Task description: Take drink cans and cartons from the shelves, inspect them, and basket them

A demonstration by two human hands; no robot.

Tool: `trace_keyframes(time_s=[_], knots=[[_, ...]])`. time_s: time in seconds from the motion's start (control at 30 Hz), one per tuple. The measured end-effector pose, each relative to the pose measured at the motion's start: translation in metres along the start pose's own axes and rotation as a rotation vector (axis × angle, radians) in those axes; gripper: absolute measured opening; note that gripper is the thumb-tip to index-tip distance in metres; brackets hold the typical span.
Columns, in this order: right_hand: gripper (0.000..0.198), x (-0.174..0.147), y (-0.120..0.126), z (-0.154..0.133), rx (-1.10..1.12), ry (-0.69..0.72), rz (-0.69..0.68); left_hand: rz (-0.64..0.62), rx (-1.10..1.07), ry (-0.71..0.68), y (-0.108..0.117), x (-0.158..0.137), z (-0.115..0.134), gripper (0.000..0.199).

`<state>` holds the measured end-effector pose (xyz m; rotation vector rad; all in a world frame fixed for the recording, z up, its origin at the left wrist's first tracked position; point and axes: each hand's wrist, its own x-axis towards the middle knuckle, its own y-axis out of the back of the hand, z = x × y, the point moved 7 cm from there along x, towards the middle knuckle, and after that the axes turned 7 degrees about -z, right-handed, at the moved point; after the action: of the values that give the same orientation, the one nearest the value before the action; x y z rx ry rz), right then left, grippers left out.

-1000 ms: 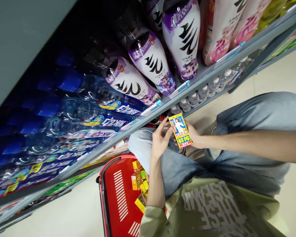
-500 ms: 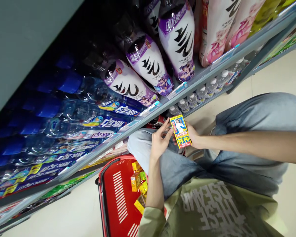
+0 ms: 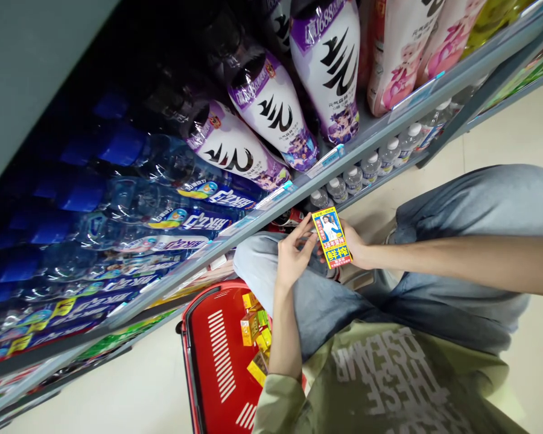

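A small yellow, blue and red drink carton (image 3: 332,239) with printed lettering and a picture of a person lies between my hands, its front face turned up to me. My right hand (image 3: 356,246) holds it from the right side, the fingers mostly hidden behind it. At its left edge my left hand (image 3: 295,250) is closed, index finger and thumb bent close together against the carton. Under the hands are my bent knees in jeans. Beside my left forearm stands a red shopping basket (image 3: 201,349) containing several small yellow boxes (image 3: 250,328).
On the shelf (image 3: 235,232) to the left and ahead stand blue-capped water bottles (image 3: 194,220), purple-and-white drink bottles (image 3: 271,114) and pink bottles (image 3: 398,66). Small clear bottles (image 3: 370,167) line the level below. Pale floor (image 3: 489,141) shows beyond my knees.
The carton has tilted slightly and moved up a little between my hands. Both hands keep nearly the same place, and the view has shifted slightly.
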<state>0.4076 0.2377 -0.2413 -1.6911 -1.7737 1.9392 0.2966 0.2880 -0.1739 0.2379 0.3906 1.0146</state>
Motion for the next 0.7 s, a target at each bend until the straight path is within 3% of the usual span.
trace_keyframes(time_s=[0.3,0.5,0.7], knots=[[0.056,0.001,0.003,0.003,0.017,-0.011,-0.002,-0.007,-0.018,0.006,-0.001,0.001,-0.001,0.058],[0.051,0.004,0.003,0.000,0.015,0.077,0.020,0.020,-0.051,0.020,-0.001,0.001,0.001,0.064],[0.051,0.003,-0.008,-0.001,0.011,0.062,-0.095,-0.015,0.003,0.001,-0.003,0.000,0.004,0.077]])
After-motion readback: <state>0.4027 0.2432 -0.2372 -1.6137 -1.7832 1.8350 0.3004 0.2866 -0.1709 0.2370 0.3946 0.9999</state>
